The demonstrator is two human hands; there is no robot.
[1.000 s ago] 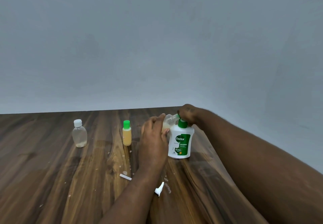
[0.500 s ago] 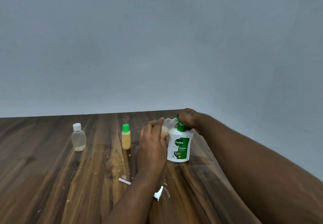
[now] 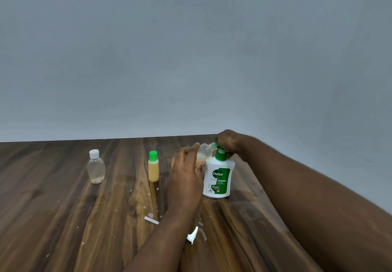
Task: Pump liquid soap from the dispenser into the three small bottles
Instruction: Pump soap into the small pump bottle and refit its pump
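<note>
Small bottles: you have three. The clear bottle (image 3: 96, 167) and the yellow bottle (image 3: 153, 168) stand upright on the table (image 3: 63, 218); the held bottle (image 3: 204, 150) is in your hand.
Dispensers: one dispenser (image 3: 218, 178), white with a green label, stands upright on the table to the right of the small bottles.
Loose caps: one white cap (image 3: 193, 235) lies on the table close to you, beside your left forearm.
Other bits: one white strip (image 3: 151, 220) lies flat left of that forearm, among pale specks and drops scattered on the wood.
Left hand: your left hand (image 3: 186, 172) is raised with its back to the camera and its fingers wrapped round the held bottle. It tips the bottle so the open neck points right, up against the spout.
Right hand: your right hand (image 3: 230, 144) comes in from the right above the dispenser, fingers curled down over the green pump head (image 3: 220, 156).
Held bottle contents: a little pale liquid sits in the low end.
Clear bottle: white cap on, with a thin layer of something at the bottom.
Yellow bottle: green cap on, filled nearly to the neck with yellow liquid, well apart from the clear bottle on its left.
Writing on dispenser: "Dettol", "ORIGINAL", "99.99%"; the smaller print is too fine to read.
Writing on yellow bottle: a small red and white mark on its left side, which you cannot read from here.
Backdrop: a plain grey wall (image 3: 191, 59) meets the table's far edge.
</note>
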